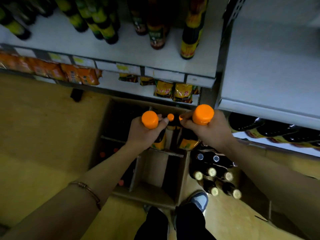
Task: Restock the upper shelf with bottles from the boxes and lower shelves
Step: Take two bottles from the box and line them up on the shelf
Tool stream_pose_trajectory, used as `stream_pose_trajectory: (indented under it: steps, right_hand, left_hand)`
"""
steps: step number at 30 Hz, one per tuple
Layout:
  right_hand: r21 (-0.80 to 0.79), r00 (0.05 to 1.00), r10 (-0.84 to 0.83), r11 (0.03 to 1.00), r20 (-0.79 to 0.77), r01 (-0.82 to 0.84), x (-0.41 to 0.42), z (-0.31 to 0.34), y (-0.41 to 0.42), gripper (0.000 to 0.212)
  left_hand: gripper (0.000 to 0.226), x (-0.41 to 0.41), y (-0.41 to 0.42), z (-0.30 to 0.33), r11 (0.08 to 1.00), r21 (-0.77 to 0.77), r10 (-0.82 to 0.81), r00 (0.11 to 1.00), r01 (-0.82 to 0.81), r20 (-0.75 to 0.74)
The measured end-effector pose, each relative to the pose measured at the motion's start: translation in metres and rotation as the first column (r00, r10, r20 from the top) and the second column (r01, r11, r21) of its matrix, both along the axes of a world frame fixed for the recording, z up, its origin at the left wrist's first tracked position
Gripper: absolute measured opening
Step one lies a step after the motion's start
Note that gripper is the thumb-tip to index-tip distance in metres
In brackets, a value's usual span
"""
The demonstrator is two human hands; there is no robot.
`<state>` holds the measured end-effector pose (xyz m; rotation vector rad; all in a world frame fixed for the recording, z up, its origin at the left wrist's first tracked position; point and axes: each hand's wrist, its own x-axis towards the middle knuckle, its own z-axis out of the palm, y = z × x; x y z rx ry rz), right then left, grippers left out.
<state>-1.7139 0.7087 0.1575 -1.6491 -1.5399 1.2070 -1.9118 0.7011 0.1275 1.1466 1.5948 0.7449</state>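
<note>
Fingers (160, 122) round bottle necks — orange caps (150, 119) above.

both hands, left (142, 134) and right (206, 131), extended forward and down, fingers curled in grips.

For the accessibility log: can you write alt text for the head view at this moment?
Seen from above, the left hand and right hand each grip an orange-capped bottle by the neck over an open cardboard box on the floor. Ahead, a white shelf holds a few dark bottles.
</note>
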Motion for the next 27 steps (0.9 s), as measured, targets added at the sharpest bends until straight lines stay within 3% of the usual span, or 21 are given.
stream_pose_trajectory:
  steps: [2,4,7,10,13,20,27]
  right_hand:
    - [0.059,1.000,-0.005,0.998,-0.021,0.006,0.004,0.046,-0.004,0.005]
    - [0.117,0.998,-0.036,0.992,-0.044,0.041,0.005,0.091,-0.007,0.014]
    - [0.205,0.996,-0.065,0.976,-0.062,0.076,0.003,0.154,-0.015,0.031]
    - [0.281,0.991,-0.116,0.951,-0.067,0.131,0.004,0.213,-0.029,0.024]
    - [0.358,0.983,-0.181,0.916,-0.041,0.184,0.003,0.268,-0.044,0.035]
    - [0.511,0.938,-0.345,0.800,-0.038,0.315,0.007,0.398,-0.083,0.049]
    - [0.633,0.878,-0.471,0.655,-0.085,0.413,0.024,0.496,-0.146,0.018]
  left_hand:
    - [0.004,0.001,-0.005,0.038,0.999,0.015,-0.037,0.998,0.036,0.056]
    - [0.018,0.003,-0.008,0.078,0.990,0.115,-0.094,0.993,0.085,0.075]
    - [0.006,0.008,-0.004,0.134,0.949,0.257,-0.193,0.981,0.181,0.022]
    - [0.014,0.015,0.005,0.191,0.905,0.331,-0.291,0.956,0.265,0.030]
    - [0.015,0.020,0.008,0.248,0.816,0.432,-0.416,0.909,0.385,-0.024]
    - [0.017,0.038,-0.003,0.381,0.624,0.605,-0.577,0.814,0.495,-0.071]
    - [0.019,0.078,-0.033,0.463,0.465,0.692,-0.717,0.693,0.553,-0.072]
